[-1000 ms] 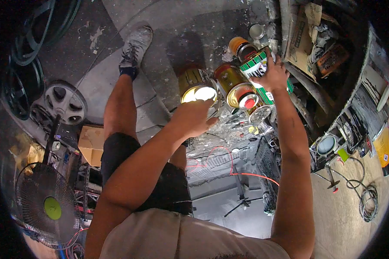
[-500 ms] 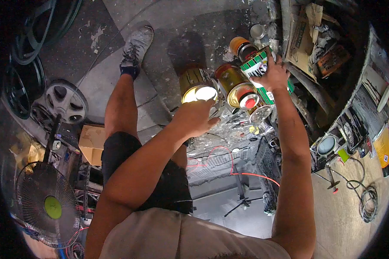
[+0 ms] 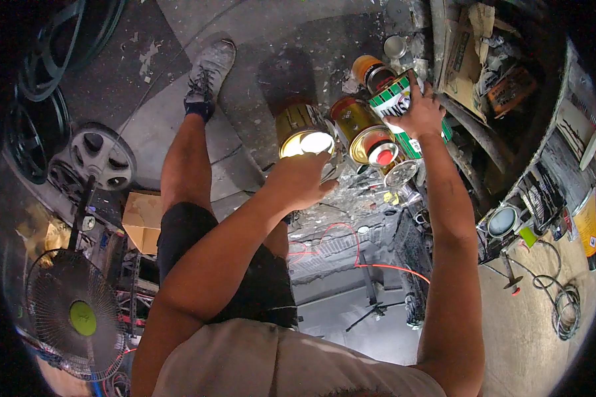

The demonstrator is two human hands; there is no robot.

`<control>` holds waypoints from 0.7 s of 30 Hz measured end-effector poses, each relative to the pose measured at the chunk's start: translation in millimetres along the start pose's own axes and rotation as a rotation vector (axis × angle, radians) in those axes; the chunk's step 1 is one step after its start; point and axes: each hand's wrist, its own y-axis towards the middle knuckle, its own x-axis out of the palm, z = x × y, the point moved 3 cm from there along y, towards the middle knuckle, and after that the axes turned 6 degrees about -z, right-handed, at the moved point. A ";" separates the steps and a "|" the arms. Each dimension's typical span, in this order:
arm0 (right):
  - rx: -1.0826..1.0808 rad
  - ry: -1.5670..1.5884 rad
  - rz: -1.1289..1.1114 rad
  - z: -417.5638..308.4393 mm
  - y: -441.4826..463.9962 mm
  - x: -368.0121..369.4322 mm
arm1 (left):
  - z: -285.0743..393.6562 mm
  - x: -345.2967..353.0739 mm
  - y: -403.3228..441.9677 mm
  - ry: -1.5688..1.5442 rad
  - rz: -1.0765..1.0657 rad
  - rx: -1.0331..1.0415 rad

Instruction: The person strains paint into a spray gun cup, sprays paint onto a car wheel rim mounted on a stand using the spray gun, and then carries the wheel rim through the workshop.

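Note:
A gold can lies in front of me with bright white showing in its opening. My left hand is at the near rim of that opening, index finger across its edge and thumb apart; its other fingers are hidden. On the right, my right hand has its fingers spread round a green and white can. Between my hands sits another gold can, with a smaller red-centred can at its near end. An orange-labelled can is beyond them.
A fan and a cardboard box are at the left. Scraps of cardboard lie at the upper right. A red hose crosses the lower middle, and a coiled black cable lies at the right.
Both hands keep their places on the cans. The whole view has shifted very slightly; nothing else has visibly moved.

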 end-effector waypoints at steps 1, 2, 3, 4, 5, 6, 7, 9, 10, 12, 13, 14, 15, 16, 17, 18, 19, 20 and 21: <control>0.000 0.001 0.000 0.4 0.3 0.5 | 0.4 -0.6 0.1 0.003 -0.014 -0.007; -0.002 0.009 0.003 1.1 0.7 1.2 | 0.5 -0.8 0.1 0.005 -0.029 -0.014; -0.005 0.017 0.006 0.9 0.7 0.8 | 0.0 0.0 0.3 0.006 -0.028 -0.014; -0.005 0.018 0.007 0.6 0.8 0.4 | -0.5 0.9 0.5 0.006 -0.011 -0.006; 0.001 0.018 -0.002 0.7 0.8 0.1 | -0.8 1.7 0.5 0.007 0.007 0.002; 0.008 0.017 -0.010 0.5 0.7 -0.1 | -0.7 1.7 0.3 0.007 0.007 0.002; 0.008 0.018 -0.010 2.1 2.0 2.3 | -0.7 1.7 0.1 0.004 0.011 0.004; -0.025 0.056 0.006 5.2 4.8 6.9 | -0.6 1.7 -0.1 0.001 0.015 0.005; -0.025 0.057 0.005 6.2 5.2 8.1 | -0.6 2.0 0.1 -0.004 0.008 0.000; -0.026 0.064 0.013 5.8 4.6 8.0 | -0.5 2.0 0.7 -0.006 0.001 -0.006; -0.026 0.065 0.013 4.6 3.4 6.8 | -0.2 1.9 1.0 0.000 0.001 -0.009; -0.010 0.045 0.007 3.8 2.2 5.6 | 0.0 1.7 1.0 0.005 0.001 -0.012; 0.005 0.025 0.002 3.0 1.1 4.1 | -0.1 1.7 1.2 0.006 0.001 -0.012; 0.006 0.025 0.002 4.4 2.4 5.5 | -0.2 1.6 1.4 0.005 0.003 -0.009; -0.011 0.038 0.004 6.4 4.8 8.2 | 0.1 1.6 1.6 0.005 0.005 -0.006; -0.026 0.050 0.005 6.7 6.0 8.8 | 1.2 0.7 1.1 0.005 0.005 -0.006; -0.026 0.050 0.006 7.3 6.9 9.7 | 2.5 -0.5 0.3 -0.001 0.002 -0.007; -0.026 0.055 0.010 7.8 7.7 10.6 | 3.3 -1.2 -0.1 -0.007 -0.002 -0.009; -0.027 0.060 0.013 8.0 7.9 11.3 | 2.7 -0.4 0.2 -0.006 -0.002 -0.008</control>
